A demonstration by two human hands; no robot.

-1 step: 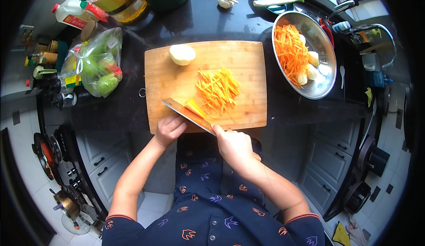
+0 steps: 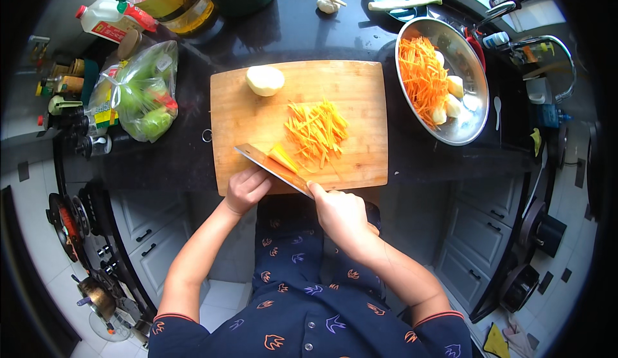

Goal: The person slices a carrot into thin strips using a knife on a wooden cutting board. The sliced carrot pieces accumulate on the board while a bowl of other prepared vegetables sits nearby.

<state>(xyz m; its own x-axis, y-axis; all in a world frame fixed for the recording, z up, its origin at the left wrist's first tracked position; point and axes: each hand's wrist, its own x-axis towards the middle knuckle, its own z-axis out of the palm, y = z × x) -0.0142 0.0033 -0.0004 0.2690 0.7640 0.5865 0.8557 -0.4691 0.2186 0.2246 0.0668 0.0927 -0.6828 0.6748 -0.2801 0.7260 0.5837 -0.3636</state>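
My right hand grips the handle of a knife with a broad blade, which slants across the near part of a wooden cutting board. Close against the blade's near side, the fingers of my left hand are curled; what they pinch is hidden. Just past the blade lies a piece of cut carrot, orange-yellow. A loose pile of carrot strips covers the board's middle right. Near the far left of the board sits a peeled, pale potato-like vegetable.
To the right, a metal bowl contains shredded carrot and pale peeled pieces. A bag of green vegetables stands left, beside bottles. Garlic and a peeler-like tool with a pale handle lie behind.
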